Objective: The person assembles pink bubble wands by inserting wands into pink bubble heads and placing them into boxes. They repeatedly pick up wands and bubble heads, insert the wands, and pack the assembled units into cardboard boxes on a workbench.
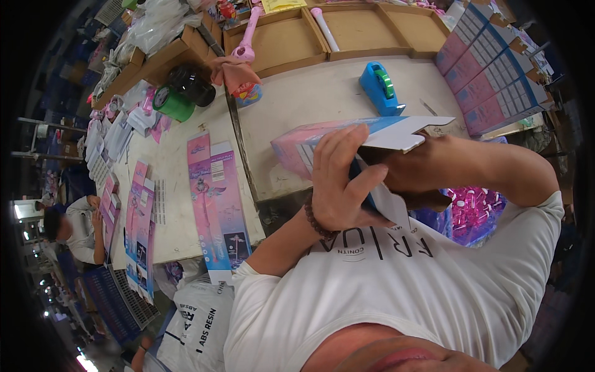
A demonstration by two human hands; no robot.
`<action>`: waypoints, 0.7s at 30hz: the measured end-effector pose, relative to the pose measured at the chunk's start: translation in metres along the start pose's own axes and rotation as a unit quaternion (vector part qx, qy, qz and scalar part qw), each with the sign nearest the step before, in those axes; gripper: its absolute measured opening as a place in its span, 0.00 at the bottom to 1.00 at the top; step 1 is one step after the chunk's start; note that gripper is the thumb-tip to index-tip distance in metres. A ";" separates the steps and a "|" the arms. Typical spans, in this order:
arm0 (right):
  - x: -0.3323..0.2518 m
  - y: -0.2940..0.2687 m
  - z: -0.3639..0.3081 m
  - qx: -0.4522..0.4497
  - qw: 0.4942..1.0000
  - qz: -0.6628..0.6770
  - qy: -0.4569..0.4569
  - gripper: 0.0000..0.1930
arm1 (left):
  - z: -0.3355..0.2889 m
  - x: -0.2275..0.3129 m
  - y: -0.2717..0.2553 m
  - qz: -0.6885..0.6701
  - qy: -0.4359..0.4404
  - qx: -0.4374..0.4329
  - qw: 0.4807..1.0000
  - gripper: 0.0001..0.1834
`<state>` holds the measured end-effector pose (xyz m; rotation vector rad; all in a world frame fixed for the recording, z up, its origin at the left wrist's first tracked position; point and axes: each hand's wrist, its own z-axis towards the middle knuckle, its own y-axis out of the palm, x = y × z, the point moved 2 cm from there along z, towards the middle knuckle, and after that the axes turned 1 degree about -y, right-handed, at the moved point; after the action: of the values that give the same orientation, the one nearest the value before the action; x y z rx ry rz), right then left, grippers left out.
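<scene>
A pink and blue cardboard box is held tilted in front of my chest, its open end and white flaps turned toward my right arm. My left hand, with a beaded bracelet at the wrist, is wrapped round the box's near side by the open end. My right hand reaches in at the opening between the flaps. Its fingers are in shadow and hidden by the box, so what they hold does not show. Beyond the box, a blue tape dispenser with a green roll stands on the white table.
Flat printed cartons lie at the left. Upright boxes stand in a row at the far right. Cardboard trays with pink wands line the back. A green tape roll sits far left. A bag of pink items is beside me.
</scene>
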<state>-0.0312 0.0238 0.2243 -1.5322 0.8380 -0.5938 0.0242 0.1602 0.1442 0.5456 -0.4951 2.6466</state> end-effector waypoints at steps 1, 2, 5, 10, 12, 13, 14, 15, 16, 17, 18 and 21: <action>-0.002 0.001 0.002 -0.022 1.000 -0.003 0.007 0.23 | -0.001 -0.001 -0.002 -0.011 0.002 0.006 1.000 0.43; -0.004 -0.001 0.004 0.003 1.000 -0.004 0.005 0.23 | -0.003 -0.002 -0.006 -0.022 0.003 0.011 1.000 0.43; -0.007 -0.015 0.010 0.021 1.000 0.004 0.011 0.22 | -0.007 -0.011 -0.015 -0.058 0.001 0.003 0.998 0.45; 0.023 -0.054 -0.011 0.022 0.965 0.258 -0.047 0.21 | -0.006 -0.026 -0.032 -0.120 -0.017 0.009 0.993 0.48; 0.055 -0.064 -0.027 0.169 0.904 0.373 -0.121 0.21 | -0.002 -0.030 -0.035 -0.123 -0.025 0.040 0.991 0.48; 0.076 -0.065 -0.037 0.217 0.860 0.444 -0.125 0.20 | 0.001 -0.033 -0.036 -0.137 -0.031 0.050 0.989 0.48; 0.104 -0.064 -0.045 0.254 0.830 0.485 -0.107 0.19 | 0.004 -0.036 -0.034 -0.154 -0.027 0.069 0.985 0.48; 0.136 -0.057 -0.049 0.290 0.839 0.457 -0.049 0.19 | 0.006 -0.039 -0.033 -0.160 -0.027 0.074 0.984 0.48; 0.174 -0.045 -0.047 0.309 0.849 0.426 0.044 0.18 | 0.009 -0.042 -0.031 -0.166 -0.026 0.078 0.983 0.48; 0.217 -0.026 -0.041 0.309 0.856 0.388 0.143 0.18 | 0.011 -0.044 -0.032 -0.163 -0.030 0.067 0.984 0.47; 0.259 0.000 -0.026 0.332 0.839 0.404 0.147 0.19 | 0.012 -0.045 -0.031 -0.146 -0.049 0.072 0.986 0.46; 0.391 0.102 0.023 0.233 0.822 0.387 0.346 0.22 | 0.014 -0.047 -0.035 -0.074 -0.127 0.069 0.987 0.45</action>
<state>0.2066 -0.2720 0.0828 -0.4016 1.6137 -0.6669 0.0835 0.1707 0.1445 0.9326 -0.3289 2.4949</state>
